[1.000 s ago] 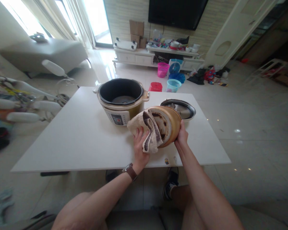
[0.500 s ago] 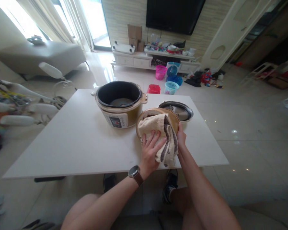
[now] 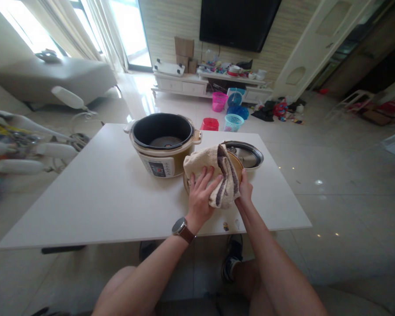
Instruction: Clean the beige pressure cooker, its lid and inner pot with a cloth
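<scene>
A beige cloth (image 3: 200, 161) with dark stripes covers most of a round, gold-coloured pot (image 3: 236, 162), whose inside is hidden. My left hand (image 3: 202, 195), with a watch on its wrist, presses the cloth against the pot with its fingers spread over the fabric. Gripping the pot's right rim, my right hand (image 3: 245, 188) keeps it tilted above the table. Left of the pot stands an electric pressure cooker (image 3: 156, 164), lidless, its dark cavity facing up. Just behind the pot lies the cooker lid (image 3: 255, 153), its metal underside turned up.
The white table (image 3: 95, 197) has its front edge just before my legs. Beyond it on the floor are a red stool (image 3: 210, 124), a light-blue basket (image 3: 233, 123) and a pink basket (image 3: 219, 102). A fallen chandelier-like fixture (image 3: 69, 97) lies to the left.
The cloth has moved up and left over the pot along with my left hand, now covering more of the rim. My right hand still grips the pot; two small stickers show at the table's front edge.
</scene>
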Demonstrator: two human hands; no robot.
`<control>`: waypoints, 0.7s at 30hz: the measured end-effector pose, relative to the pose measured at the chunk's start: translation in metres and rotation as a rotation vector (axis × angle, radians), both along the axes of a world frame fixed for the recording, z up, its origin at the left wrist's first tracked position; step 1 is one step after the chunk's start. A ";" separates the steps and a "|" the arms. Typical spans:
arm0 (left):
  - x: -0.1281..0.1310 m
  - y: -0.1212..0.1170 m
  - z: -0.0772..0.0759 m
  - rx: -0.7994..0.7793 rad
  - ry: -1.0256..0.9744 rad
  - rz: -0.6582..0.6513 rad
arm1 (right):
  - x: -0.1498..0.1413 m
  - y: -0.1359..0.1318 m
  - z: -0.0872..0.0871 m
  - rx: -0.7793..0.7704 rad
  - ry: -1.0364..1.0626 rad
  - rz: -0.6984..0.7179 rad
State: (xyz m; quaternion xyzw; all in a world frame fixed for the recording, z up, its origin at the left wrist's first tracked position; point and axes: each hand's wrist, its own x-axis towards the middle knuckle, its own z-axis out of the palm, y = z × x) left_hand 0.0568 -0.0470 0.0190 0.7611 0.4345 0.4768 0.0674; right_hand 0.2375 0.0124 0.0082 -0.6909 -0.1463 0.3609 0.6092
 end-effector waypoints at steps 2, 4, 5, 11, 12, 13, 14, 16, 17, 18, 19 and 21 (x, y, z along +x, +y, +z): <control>-0.005 0.005 0.001 -0.025 -0.011 0.030 | 0.000 0.002 -0.005 0.039 0.017 0.000; -0.012 0.010 0.000 -0.053 -0.024 0.055 | 0.000 0.003 -0.008 0.069 0.016 0.006; -0.015 0.012 -0.001 -0.067 -0.037 0.066 | 0.000 0.003 -0.009 0.077 0.013 0.010; -0.031 0.022 -0.007 -0.120 -0.175 0.124 | 0.000 0.002 -0.011 0.088 0.012 0.017; -0.032 0.023 -0.007 -0.122 -0.185 0.127 | 0.000 0.002 -0.011 0.092 0.016 0.016; -0.032 0.023 -0.008 -0.122 -0.189 0.126 | 0.001 0.002 -0.012 0.092 0.019 0.015; -0.032 0.023 -0.009 -0.123 -0.190 0.124 | 0.001 0.002 -0.012 0.088 0.019 0.013; -0.032 0.022 -0.010 -0.126 -0.190 0.119 | 0.002 0.002 -0.013 0.070 0.016 0.005; -0.033 0.022 -0.011 -0.130 -0.190 0.118 | 0.003 0.002 -0.014 0.064 0.016 0.003; -0.033 0.022 -0.011 -0.136 -0.190 0.119 | 0.003 0.002 -0.014 0.062 0.018 0.002; -0.033 0.022 -0.012 -0.143 -0.190 0.121 | 0.004 0.002 -0.015 0.062 0.020 -0.001; -0.034 0.023 -0.013 -0.155 -0.191 0.122 | 0.004 0.003 -0.015 0.063 0.026 -0.006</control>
